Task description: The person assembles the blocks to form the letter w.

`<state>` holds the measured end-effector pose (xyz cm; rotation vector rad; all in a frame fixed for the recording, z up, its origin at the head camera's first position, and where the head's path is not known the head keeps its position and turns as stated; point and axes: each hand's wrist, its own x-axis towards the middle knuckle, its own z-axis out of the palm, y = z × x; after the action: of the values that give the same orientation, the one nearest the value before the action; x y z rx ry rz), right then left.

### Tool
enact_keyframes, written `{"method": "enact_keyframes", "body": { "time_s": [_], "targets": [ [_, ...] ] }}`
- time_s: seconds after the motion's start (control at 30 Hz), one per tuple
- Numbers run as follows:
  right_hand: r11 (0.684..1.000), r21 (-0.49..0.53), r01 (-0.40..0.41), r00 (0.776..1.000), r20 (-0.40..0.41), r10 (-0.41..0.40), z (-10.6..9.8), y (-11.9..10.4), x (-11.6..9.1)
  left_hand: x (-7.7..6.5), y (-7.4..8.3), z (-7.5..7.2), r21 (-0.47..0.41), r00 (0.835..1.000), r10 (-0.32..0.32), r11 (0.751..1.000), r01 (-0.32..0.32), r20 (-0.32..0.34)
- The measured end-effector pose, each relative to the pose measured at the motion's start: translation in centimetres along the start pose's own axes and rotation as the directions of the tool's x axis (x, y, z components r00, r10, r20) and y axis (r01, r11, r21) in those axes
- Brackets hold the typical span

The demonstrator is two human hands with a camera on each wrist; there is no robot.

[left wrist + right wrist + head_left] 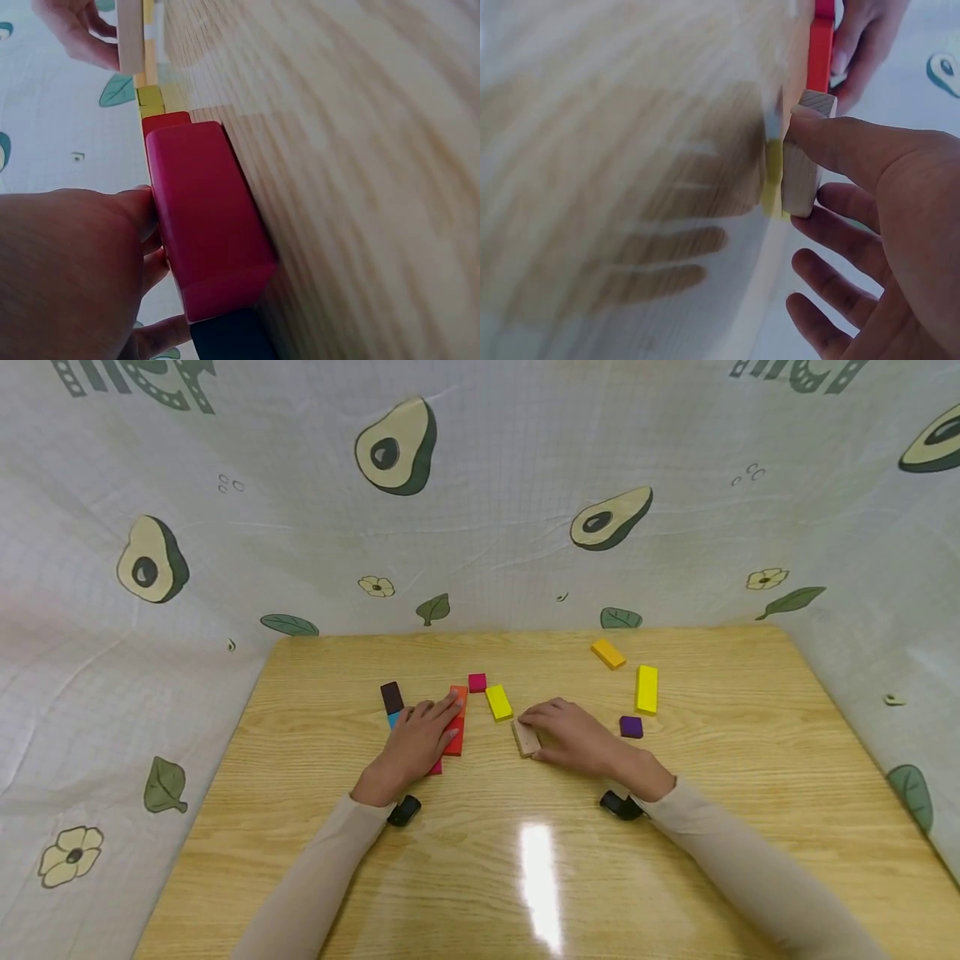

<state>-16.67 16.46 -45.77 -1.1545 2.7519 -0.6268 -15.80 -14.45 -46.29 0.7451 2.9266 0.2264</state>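
Observation:
A plain wooden block is pinched between the thumb and fingers of my right hand; in the right wrist view the wooden block appears raised off the table. My left hand lies over a group of blocks, its fingers extended across them. Its fingertips rest on a red block and an orange block. Partly covered by this hand are a magenta block and a blue block. A dark brown block lies just beyond the blue one.
Between the hands lie a yellow block and a small crimson block. Farther right are an orange-yellow block, a long yellow block and a purple block. A patterned cloth hangs behind the wooden table.

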Motion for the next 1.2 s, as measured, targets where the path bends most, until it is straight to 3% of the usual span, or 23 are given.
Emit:
{"method": "enact_keyframes", "body": {
  "time_s": [0.23, 0.57, 1.2],
  "targets": [
    [0.999, -0.034, 0.024, 1.000, 0.001, -0.024, 0.5, -1.0, 0.0, 0.2, -0.1, 0.1, 0.021, 1.000, -0.014, 1.000, 0.014, 0.021],
    [0.993, -0.090, 0.073, 0.997, -0.006, -0.074, 0.9, -1.5, 0.2, 0.1, 0.0, 0.1, 0.012, 1.000, -0.005, 1.000, 0.005, -0.002],
    [0.992, -0.124, 0.020, 1.000, -0.019, -0.022, 1.3, -1.6, 1.1, 0.1, 0.1, 0.0, 0.020, 1.000, 0.000, 1.000, 0.000, -0.006]
  ]
}}
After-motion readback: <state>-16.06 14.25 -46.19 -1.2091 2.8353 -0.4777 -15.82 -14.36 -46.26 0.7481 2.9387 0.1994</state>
